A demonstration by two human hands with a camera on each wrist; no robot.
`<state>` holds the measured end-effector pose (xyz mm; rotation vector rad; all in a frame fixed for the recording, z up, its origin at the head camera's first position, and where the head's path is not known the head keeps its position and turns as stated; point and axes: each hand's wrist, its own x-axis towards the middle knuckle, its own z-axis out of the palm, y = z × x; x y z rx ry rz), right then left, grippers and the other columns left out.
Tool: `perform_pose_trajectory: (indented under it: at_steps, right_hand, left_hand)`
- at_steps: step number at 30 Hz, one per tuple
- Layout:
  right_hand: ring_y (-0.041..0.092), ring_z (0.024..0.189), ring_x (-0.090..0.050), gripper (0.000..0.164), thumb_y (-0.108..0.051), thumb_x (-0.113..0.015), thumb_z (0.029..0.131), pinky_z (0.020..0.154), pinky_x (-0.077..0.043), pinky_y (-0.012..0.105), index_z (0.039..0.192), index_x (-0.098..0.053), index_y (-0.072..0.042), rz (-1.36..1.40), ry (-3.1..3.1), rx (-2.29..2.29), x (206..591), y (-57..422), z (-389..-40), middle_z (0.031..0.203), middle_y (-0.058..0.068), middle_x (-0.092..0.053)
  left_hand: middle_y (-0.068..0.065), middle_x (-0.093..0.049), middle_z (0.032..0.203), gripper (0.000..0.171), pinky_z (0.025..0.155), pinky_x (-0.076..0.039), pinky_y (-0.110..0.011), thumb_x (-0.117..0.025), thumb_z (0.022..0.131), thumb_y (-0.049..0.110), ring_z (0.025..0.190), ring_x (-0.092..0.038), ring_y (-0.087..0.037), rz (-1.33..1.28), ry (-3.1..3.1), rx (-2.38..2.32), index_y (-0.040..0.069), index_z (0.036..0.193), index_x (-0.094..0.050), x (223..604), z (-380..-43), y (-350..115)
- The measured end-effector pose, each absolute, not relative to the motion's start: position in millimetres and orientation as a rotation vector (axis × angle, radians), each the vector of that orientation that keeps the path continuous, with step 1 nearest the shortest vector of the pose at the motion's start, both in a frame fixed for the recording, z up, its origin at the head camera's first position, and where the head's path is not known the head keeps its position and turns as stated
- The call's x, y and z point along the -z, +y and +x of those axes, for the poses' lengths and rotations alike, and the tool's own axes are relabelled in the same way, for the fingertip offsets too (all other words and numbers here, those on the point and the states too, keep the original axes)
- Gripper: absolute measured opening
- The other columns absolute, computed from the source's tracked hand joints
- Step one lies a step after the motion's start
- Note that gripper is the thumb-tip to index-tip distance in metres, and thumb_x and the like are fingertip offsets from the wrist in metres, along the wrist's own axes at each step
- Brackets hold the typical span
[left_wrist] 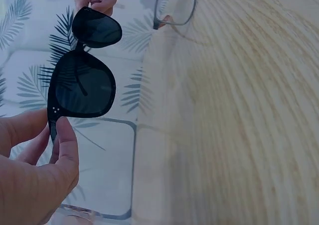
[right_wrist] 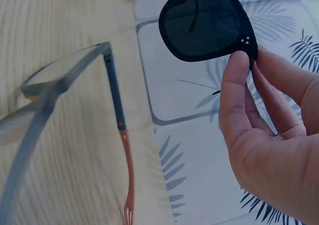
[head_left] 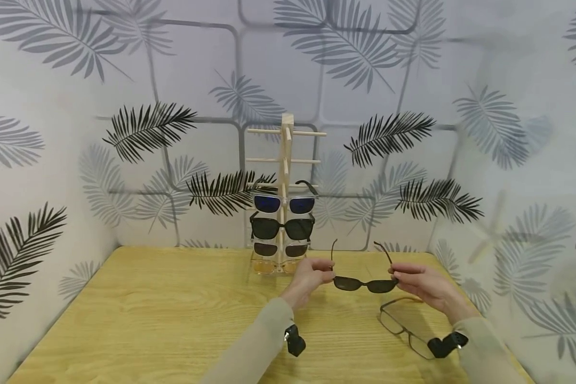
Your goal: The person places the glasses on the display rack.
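Observation:
Between my two hands, above the wooden table [head_left: 163,320], is a pair of black sunglasses [head_left: 381,286] with dark lenses and its temples unfolded, pointing away from me. My left hand [head_left: 308,278] pinches it by the hinge end on the left; the left wrist view shows thumb and fingers on that temple [left_wrist: 54,130]. At the other hinge my right hand [head_left: 424,285] pinches the frame, its thumb just below the three small dots in the right wrist view. Below the right hand, a pair of clear-lens eyeglasses [head_left: 403,330] with a thin dark frame lies on the table, temples open.
A wooden eyewear stand [head_left: 287,154] rises at the back middle of the table. Its lower rungs carry several pairs, among them blue-lens sunglasses [head_left: 301,205], black sunglasses [head_left: 299,229] and orange-lens glasses [head_left: 265,266]; the upper rungs [head_left: 309,134] are bare. Leaf-patterned wall covering [head_left: 365,85] stands behind.

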<state>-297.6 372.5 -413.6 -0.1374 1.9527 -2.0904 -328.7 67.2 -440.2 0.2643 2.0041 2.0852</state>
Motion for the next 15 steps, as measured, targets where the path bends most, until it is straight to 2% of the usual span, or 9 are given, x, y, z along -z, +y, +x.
perform_pose_trajectory:
  at_steps: [2,8,15]
  right_hand:
    - [0.006,0.097,-0.068,0.03,0.0,-0.053,0.1,0.083,-0.056,0.02,0.107,-0.073,-0.021,-0.169,1.905,2.136,410.2,373.8,-296.6,0.106,-0.006,-0.072]
    - [0.006,0.101,-0.068,0.034,0.003,-0.051,0.1,0.086,-0.056,0.02,0.109,-0.073,-0.021,-0.222,1.807,2.227,402.5,373.9,-292.3,0.11,-0.006,-0.072]
    - [0.008,0.103,-0.068,0.034,0.004,-0.048,0.1,0.088,-0.055,0.021,0.116,-0.071,-0.016,-0.334,1.72,2.27,396.3,375.3,-291.0,0.114,-0.004,-0.071]
  left_hand:
    - [-0.01,-0.064,0.11,0.027,0.094,-0.054,-0.04,-0.069,0.09,0.004,0.091,-0.067,-0.016,0.276,2.005,-2.101,0.005,0.116,-0.07,433.4,-327.8,67.2]
    - [-0.013,-0.066,0.105,0.027,0.086,-0.057,-0.033,-0.07,0.086,-0.001,0.086,-0.064,-0.014,0.297,2.02,-2.147,0.002,0.113,-0.071,418.1,-324.7,67.7]
    - [-0.01,-0.067,0.105,0.025,0.09,-0.055,-0.037,-0.07,0.088,0.002,0.089,-0.064,-0.014,0.346,2.059,-2.137,0.004,0.113,-0.072,404.1,-320.1,64.8]
